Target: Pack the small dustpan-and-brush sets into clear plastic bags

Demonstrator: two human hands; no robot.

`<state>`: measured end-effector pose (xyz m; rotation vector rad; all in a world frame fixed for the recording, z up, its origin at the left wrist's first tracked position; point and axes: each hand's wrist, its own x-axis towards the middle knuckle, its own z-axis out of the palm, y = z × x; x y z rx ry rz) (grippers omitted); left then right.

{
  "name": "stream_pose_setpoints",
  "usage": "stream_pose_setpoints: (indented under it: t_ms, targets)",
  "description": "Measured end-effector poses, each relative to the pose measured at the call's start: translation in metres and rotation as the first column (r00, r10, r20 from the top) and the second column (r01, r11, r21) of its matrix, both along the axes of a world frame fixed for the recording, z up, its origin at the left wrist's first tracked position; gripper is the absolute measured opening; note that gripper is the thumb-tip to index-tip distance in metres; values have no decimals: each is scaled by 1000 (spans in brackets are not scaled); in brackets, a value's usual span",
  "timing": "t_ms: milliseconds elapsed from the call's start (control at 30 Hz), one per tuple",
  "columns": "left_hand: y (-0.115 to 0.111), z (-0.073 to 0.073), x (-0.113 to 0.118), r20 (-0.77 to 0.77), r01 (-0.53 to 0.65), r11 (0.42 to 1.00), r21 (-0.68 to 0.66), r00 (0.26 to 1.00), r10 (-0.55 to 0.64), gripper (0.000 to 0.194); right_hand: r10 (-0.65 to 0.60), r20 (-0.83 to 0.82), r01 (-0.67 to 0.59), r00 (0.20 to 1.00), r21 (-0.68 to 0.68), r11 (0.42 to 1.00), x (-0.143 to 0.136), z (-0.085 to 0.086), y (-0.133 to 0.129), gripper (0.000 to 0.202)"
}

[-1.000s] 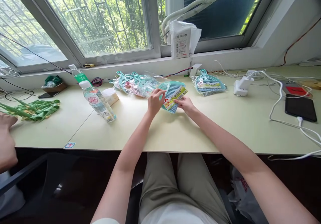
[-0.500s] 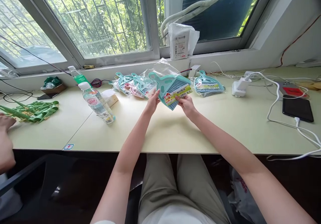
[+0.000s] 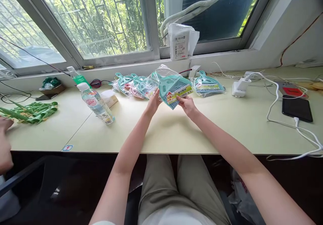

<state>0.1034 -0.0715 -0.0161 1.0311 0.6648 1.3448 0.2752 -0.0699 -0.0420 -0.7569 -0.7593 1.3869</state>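
A teal dustpan and brush set (image 3: pixel 169 87) is held tilted above the table, its yellow label facing me and a clear plastic bag (image 3: pixel 165 70) around its upper part. My left hand (image 3: pixel 153 103) is closed on its lower left side, near the handle. At the lower right edge, my right hand (image 3: pixel 187 104) pinches it with the thumb over the label. Several more bagged dustpan sets (image 3: pixel 135 84) lie just behind and left of my left hand. Another bagged dustpan set (image 3: pixel 209 84) lies to the right, beyond my right hand.
Two plastic bottles, one clear in front (image 3: pixel 97 104), stand at left beside a tissue pack (image 3: pixel 109 98). Green plant-like strips (image 3: pixel 37 112) lie near another person's hand (image 3: pixel 5 124). A white charger (image 3: pixel 239 87), cables and a black phone (image 3: pixel 297 109) occupy the right side.
The clear bag now covers more of the dustpan's handle and sits lower over it. Both hands stay in almost the same place; the whole view shifts slightly.
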Motion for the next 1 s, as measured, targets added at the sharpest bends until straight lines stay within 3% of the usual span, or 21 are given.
stream_pose_setpoints:
  t_ms: [67,167,233,333,433,533,700,867,1000]
  targets:
    - [-4,-5,6,-19,-23,997,-67,1000,22,36,14,28,-14,1000,6,1000,-3,-1,-2,26]
    - [-15,-16,22,-54,110,983,-148,991,-119,31,-94,52,93,994,18,996,-4,0,-3,20]
    - [-21,-19,30,-36,205,966,-156,976,-213,29,-167,57,166,984,22,986,-4,2,-3,17]
    - [-23,-13,30,24,261,960,-100,965,-260,30,-175,44,173,984,36,984,-5,7,-4,18]
    - [-19,0,17,125,152,988,-18,981,-148,42,-111,43,109,993,40,993,-10,9,-9,20]
    - [-16,9,9,196,14,1000,-24,981,-9,49,-28,58,25,998,49,998,-16,8,-15,19]
    - [-23,-2,30,185,-14,990,-142,982,40,31,-106,78,99,991,89,991,-16,6,-16,26]
    - [-35,-18,53,138,83,975,-208,989,-54,27,-187,105,176,977,100,979,-7,8,-12,30]
    - [-36,-6,41,138,241,960,-143,965,-221,31,-148,19,145,989,113,983,-4,14,-9,25]
